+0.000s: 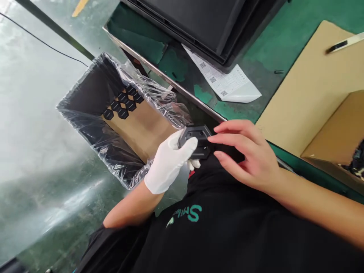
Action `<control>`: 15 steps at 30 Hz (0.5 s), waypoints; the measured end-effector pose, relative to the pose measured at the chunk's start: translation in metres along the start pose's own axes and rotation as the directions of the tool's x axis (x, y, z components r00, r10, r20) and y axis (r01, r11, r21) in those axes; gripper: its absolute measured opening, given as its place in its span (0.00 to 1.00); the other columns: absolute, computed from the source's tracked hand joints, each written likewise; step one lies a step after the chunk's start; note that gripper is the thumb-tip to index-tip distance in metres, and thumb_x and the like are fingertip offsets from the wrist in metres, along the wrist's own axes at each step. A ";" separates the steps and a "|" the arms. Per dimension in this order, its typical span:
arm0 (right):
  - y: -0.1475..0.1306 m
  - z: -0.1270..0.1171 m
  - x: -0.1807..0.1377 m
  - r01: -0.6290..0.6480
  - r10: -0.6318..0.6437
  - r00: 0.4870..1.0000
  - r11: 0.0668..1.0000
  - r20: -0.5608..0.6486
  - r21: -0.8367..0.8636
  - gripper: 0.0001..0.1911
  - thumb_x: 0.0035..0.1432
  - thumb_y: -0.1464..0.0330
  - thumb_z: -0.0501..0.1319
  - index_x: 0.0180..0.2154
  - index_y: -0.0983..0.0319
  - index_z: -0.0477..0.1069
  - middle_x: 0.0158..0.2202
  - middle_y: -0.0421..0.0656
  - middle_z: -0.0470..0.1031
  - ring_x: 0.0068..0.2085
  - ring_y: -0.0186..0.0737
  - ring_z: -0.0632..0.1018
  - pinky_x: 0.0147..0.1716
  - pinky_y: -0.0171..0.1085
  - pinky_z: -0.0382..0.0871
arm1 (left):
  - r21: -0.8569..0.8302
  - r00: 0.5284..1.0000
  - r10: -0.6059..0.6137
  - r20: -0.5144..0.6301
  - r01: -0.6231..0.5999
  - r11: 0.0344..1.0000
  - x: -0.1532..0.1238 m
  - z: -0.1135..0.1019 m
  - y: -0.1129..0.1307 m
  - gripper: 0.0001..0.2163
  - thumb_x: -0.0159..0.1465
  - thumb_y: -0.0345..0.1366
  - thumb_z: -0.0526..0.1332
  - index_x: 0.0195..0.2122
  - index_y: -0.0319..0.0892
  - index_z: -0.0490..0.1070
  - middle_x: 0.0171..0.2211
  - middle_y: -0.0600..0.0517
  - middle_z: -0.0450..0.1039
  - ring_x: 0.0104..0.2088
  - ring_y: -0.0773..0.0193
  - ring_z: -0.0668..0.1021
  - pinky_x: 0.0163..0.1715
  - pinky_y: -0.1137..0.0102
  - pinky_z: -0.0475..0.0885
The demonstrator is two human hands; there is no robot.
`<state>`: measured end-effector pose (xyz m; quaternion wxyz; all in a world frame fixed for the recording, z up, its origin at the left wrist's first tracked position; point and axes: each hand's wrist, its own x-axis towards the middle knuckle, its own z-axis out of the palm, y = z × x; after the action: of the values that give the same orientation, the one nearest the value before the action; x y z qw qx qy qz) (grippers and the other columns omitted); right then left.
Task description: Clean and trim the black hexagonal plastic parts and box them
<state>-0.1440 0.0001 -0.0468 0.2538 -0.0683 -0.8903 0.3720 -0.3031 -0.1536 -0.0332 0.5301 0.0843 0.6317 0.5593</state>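
Observation:
My left hand [167,161], in a white glove, grips a black hexagonal plastic part [201,133] in front of my body. Its thumb lies across the face of the part, which shows raised edges and small holes. Bare and with its fingers apart, my right hand [247,155] is at the right edge of the part. One fingertip is close to that edge; whether it touches, I cannot tell. Left of my hands, a bin lined with clear plastic [93,142] holds several similar black hexagonal parts [123,113] in rows on a cardboard sheet [148,129].
A green-topped workbench [182,70] runs along the bin's right side. On it are black trays [196,22], printed paper sheets [233,85], a cardboard sheet [301,83], a cutter knife [345,43] and an open cardboard box [338,129]. A thin cable [42,43] crosses the floor behind the bin.

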 end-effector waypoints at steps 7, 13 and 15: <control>0.001 -0.022 -0.015 -0.017 0.017 1.000 1.000 -0.002 -0.018 0.15 0.69 0.71 0.66 0.56 0.57 0.74 0.52 0.53 0.76 0.53 0.52 0.82 0.53 0.50 0.83 | -0.011 0.991 -0.048 0.122 0.050 0.999 -0.007 0.039 0.008 0.25 0.66 0.47 0.73 0.61 0.44 0.76 0.33 0.55 0.80 0.21 0.71 0.77 0.20 0.77 0.74; -0.004 -0.054 -0.039 0.017 -0.019 0.999 0.998 -0.047 -0.063 0.16 0.69 0.72 0.66 0.57 0.58 0.72 0.51 0.53 0.75 0.52 0.52 0.81 0.51 0.49 0.83 | 0.019 0.978 -0.090 0.188 0.088 0.996 -0.016 0.071 0.010 0.29 0.66 0.49 0.74 0.65 0.45 0.74 0.35 0.54 0.82 0.21 0.72 0.76 0.21 0.78 0.75; -0.004 -0.064 -0.049 0.004 -0.008 0.999 0.997 -0.052 -0.074 0.16 0.69 0.71 0.65 0.57 0.58 0.72 0.51 0.53 0.75 0.51 0.52 0.81 0.50 0.49 0.83 | 0.033 0.970 -0.105 0.218 0.100 0.994 -0.018 0.082 0.010 0.31 0.66 0.49 0.74 0.67 0.46 0.72 0.38 0.52 0.83 0.22 0.72 0.77 0.22 0.77 0.76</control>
<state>-0.0698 0.0220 -0.0255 0.2755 -0.0845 -0.8967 0.3360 -0.2375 -0.1114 0.0004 0.6237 0.1186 0.5789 0.5116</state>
